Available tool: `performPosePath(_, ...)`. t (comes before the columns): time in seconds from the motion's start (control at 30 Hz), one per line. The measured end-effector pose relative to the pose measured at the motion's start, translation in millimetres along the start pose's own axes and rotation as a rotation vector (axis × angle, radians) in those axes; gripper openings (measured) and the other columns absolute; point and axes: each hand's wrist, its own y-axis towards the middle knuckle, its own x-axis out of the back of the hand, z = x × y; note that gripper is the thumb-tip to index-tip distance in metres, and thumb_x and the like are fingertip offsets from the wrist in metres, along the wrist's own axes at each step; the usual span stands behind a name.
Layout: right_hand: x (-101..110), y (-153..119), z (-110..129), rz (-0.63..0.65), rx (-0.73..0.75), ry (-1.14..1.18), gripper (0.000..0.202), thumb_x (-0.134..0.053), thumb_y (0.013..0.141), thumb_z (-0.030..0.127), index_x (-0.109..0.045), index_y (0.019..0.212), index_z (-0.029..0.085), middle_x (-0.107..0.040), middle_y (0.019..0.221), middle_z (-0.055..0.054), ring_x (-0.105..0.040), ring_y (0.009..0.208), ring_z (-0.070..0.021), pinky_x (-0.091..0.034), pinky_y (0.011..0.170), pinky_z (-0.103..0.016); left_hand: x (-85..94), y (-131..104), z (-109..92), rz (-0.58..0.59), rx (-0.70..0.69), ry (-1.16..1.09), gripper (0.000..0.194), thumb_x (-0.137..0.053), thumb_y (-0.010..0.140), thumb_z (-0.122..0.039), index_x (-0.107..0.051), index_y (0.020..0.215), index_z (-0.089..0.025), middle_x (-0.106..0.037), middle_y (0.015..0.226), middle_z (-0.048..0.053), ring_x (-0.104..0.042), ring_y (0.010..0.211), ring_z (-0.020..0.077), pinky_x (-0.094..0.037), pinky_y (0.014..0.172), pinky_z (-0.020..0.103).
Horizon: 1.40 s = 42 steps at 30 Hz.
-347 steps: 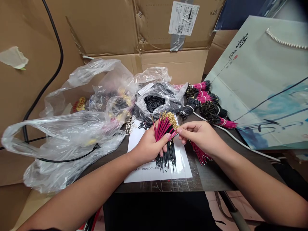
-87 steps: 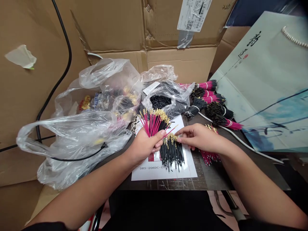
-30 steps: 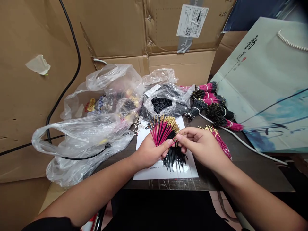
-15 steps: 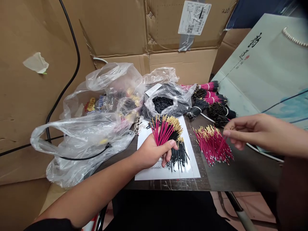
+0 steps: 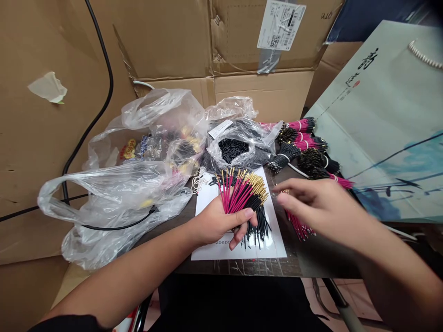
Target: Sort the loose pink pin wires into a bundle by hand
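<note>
A fanned bundle of short pink and black wires with gold terminals (image 5: pixel 244 191) is gripped in my left hand (image 5: pixel 214 219), with the thumb across it. The gold ends point up and away. Below that hand, a pile of black wires (image 5: pixel 263 226) lies on a white printed sheet (image 5: pixel 273 251). My right hand (image 5: pixel 318 207) is over a pile of pink wires (image 5: pixel 300 226) and hides most of it. Its thumb and forefinger point left toward the bundle. Motion blur hides whether anything is between them.
Behind the sheet sits an open plastic bag of small black sleeves (image 5: pixel 233 150). Crumpled clear bags (image 5: pixel 117 193) fill the left side. Tied wire bundles (image 5: pixel 304 138) lie at the back right, beside a pale paper bag (image 5: pixel 387 115). Cardboard (image 5: pixel 166 41) stands behind.
My right hand has moved left from the right side of the pink pile, where it pinched a pink wire, toward the bundle. My left hand keeps its hold, nearly still.
</note>
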Motion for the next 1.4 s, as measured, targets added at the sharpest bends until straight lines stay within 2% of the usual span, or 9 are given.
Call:
performPosePath(0.13,-33,16,14,0.078,-0.055,0.295,0.044,-0.063,0.092,0.06,-0.067,0.076,0.02,-0.058,0.055,0.002,-0.051,0.047,-0.0108,-0.037,0.045,-0.025,-2.9,1,-1,-0.031,-0.016,0.036,0.041,-0.069,0.091,-0.054,-0.057,0.091,-0.015,-0.058,0.052,-0.005,-0.052,0.036,0.0085,-0.042,0.038,0.018)
performPosePath(0.3,-46,22,2,0.187,-0.193,0.672,0.038,-0.066,0.091,0.057,-0.066,0.084,0.019,-0.062,0.061,0.002,-0.053,0.043,-0.0092,-0.042,0.04,-0.022,-1.1,4,2,-0.065,-0.012,0.064,0.042,-0.063,0.095,-0.055,-0.057,0.094,-0.013,-0.058,0.053,-0.004,-0.052,0.036,0.0079,-0.04,0.037,0.017)
performPosePath(0.5,-51,23,-2,0.255,-0.177,0.957,0.035,-0.074,0.088,0.051,-0.068,0.092,0.017,-0.072,0.073,-0.003,-0.064,0.053,-0.01,-0.056,0.053,-0.023,1.5,7,4,-0.097,-0.029,0.045,0.037,-0.065,0.095,-0.052,-0.055,0.094,-0.016,-0.058,0.055,-0.005,-0.049,0.035,0.0074,-0.039,0.034,0.017)
performPosePath(0.87,-59,21,-11,0.278,-0.187,1.079,0.033,-0.074,0.09,0.046,-0.065,0.103,0.017,-0.075,0.08,-0.004,-0.071,0.062,-0.0129,-0.062,0.061,-0.026,2.7,8,6,-0.143,-0.004,0.025,0.035,-0.069,0.092,-0.049,-0.054,0.089,-0.017,-0.051,0.05,-0.009,-0.04,0.032,0.0046,-0.036,0.033,0.015)
performPosePath(0.97,-63,20,-9,0.23,-0.198,1.09,0.036,-0.07,0.092,0.051,-0.062,0.106,0.019,-0.075,0.078,-0.003,-0.071,0.06,-0.0138,-0.062,0.058,-0.027,3.6,8,6,-0.148,-0.024,0.018,0.034,-0.066,0.094,-0.048,-0.053,0.087,-0.017,-0.048,0.048,-0.01,-0.036,0.031,0.0035,-0.032,0.03,0.013)
performPosePath(1.07,-66,20,-7,0.182,-0.211,0.992,0.042,-0.07,0.088,0.06,-0.062,0.092,0.018,-0.072,0.072,-0.003,-0.068,0.055,-0.0121,-0.059,0.053,-0.025,3.7,8,7,-0.162,-0.02,0.045,0.035,-0.068,0.093,-0.048,-0.052,0.088,-0.018,-0.05,0.049,-0.009,-0.041,0.032,0.0047,-0.034,0.031,0.014)
performPosePath(1.17,-66,19,-5,0.195,-0.222,0.929,0.044,-0.073,0.085,0.06,-0.061,0.078,0.018,-0.068,0.065,0.0,-0.062,0.048,-0.0093,-0.054,0.047,-0.021,3.0,8,7,-0.16,-0.004,0.064,0.037,-0.07,0.091,-0.05,-0.051,0.087,-0.018,-0.051,0.049,-0.009,-0.041,0.031,0.0049,-0.033,0.03,0.014)
performPosePath(1.3,-64,19,-5,0.231,-0.227,0.921,0.042,-0.073,0.086,0.058,-0.062,0.076,0.018,-0.061,0.056,0.004,-0.056,0.042,-0.0075,-0.047,0.04,-0.019,2.8,8,7,-0.153,0.007,0.091,0.037,-0.066,0.094,-0.051,-0.056,0.088,-0.016,-0.052,0.048,-0.007,-0.041,0.03,0.0052,-0.031,0.029,0.014)
performPosePath(1.4,-63,19,-5,0.245,-0.225,0.945,0.04,-0.074,0.085,0.056,-0.063,0.079,0.018,-0.062,0.058,0.004,-0.056,0.043,-0.0074,-0.049,0.042,-0.019,3.4,8,7,-0.166,0.005,0.073,0.036,-0.067,0.094,-0.05,-0.059,0.089,-0.015,-0.054,0.049,-0.006,-0.046,0.032,0.0066,-0.035,0.031,0.015)
